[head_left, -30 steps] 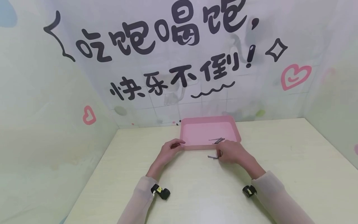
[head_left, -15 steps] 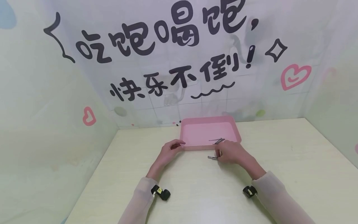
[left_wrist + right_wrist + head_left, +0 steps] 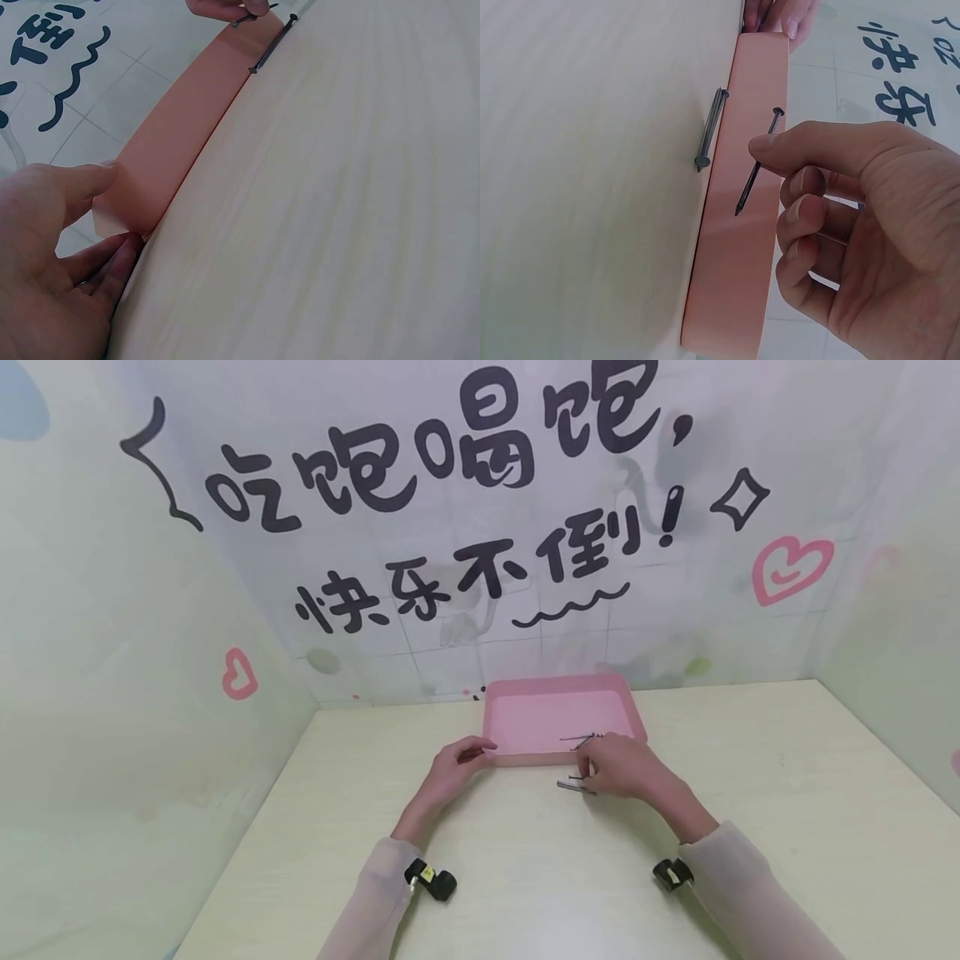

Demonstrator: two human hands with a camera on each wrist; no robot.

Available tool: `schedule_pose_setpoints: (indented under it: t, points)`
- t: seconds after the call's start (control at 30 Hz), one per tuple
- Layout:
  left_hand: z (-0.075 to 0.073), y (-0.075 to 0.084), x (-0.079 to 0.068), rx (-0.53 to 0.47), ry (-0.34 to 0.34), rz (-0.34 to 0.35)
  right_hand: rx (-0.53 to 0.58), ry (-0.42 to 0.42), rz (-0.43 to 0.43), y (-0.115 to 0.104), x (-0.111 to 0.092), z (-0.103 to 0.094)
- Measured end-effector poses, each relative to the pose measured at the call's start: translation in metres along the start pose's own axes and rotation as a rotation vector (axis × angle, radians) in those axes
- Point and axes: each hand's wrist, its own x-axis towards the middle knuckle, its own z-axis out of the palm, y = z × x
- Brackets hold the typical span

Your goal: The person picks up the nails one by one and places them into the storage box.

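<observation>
A nail [image 3: 747, 189] is pinched between the thumb and index finger of my right hand [image 3: 618, 764], its head upward and its point angled down in the right wrist view. Just beneath it, a few more nails [image 3: 710, 131] lie together on the table along the front wall of the pink tray [image 3: 536, 759]. Inside the tray, near the front right, lie several nails [image 3: 582, 742], partly hidden by my right hand. At the tray's front left corner, my left hand [image 3: 454, 767] grips it, thumb at the rim and fingers low at the corner.
The pale wooden table [image 3: 525, 868] runs back to a wall sheet [image 3: 450, 643] with large black lettering, which the tray stands close to. Similar sheets rise on the left and right. A black wrist camera [image 3: 431, 878] sits at each sleeve.
My right hand has picked one nail off the small group on the table and lifted it slightly above the others. My left hand stays at the tray corner.
</observation>
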Motion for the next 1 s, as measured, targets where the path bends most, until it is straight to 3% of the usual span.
schedule_pose_setpoints:
  t: [1.0]
  points:
    - [0.0014,-0.0022,0.0006,0.002,0.007,0.022,-0.02,0.191,-0.111,0.0014,-0.0008,-0.0058]
